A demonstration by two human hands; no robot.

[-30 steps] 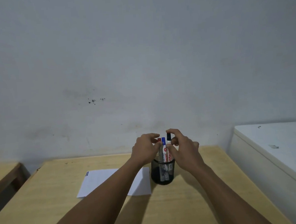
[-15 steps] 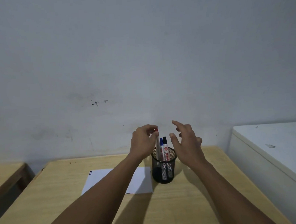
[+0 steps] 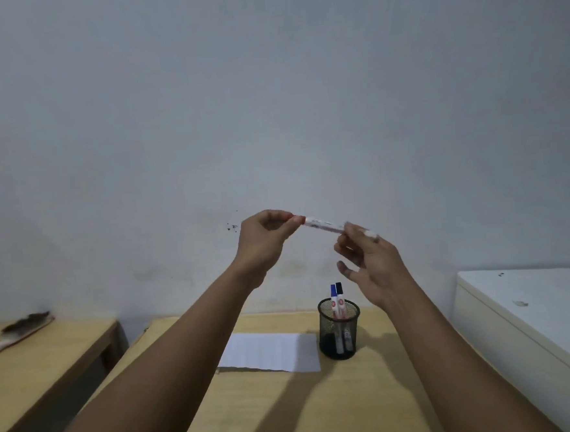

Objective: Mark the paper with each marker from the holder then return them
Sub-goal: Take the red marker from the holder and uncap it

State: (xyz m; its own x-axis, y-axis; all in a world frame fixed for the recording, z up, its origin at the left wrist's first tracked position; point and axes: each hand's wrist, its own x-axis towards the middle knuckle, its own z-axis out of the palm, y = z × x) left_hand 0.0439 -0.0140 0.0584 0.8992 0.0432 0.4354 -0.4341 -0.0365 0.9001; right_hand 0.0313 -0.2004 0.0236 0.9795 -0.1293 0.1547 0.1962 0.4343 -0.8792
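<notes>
My left hand (image 3: 265, 239) pinches the red cap end of a white marker (image 3: 323, 225), held nearly level high above the table. My right hand (image 3: 369, 264) is at the marker's other end; its fingertips touch the barrel, blurred, with the lower fingers spread. Below stands a black mesh holder (image 3: 339, 333) with a blue-capped marker (image 3: 334, 301) and a black-capped marker (image 3: 340, 301) upright in it. A white sheet of paper (image 3: 269, 352) lies flat just left of the holder.
The holder and paper rest on a light wooden table (image 3: 256, 406) against a grey wall. A second wooden bench (image 3: 34, 361) with brushes on it stands at the left. A white cabinet (image 3: 534, 326) stands at the right.
My left hand has lifted the red marker out of the holder and raised it high. My right hand rose to meet its far end. The camera tilted up.
</notes>
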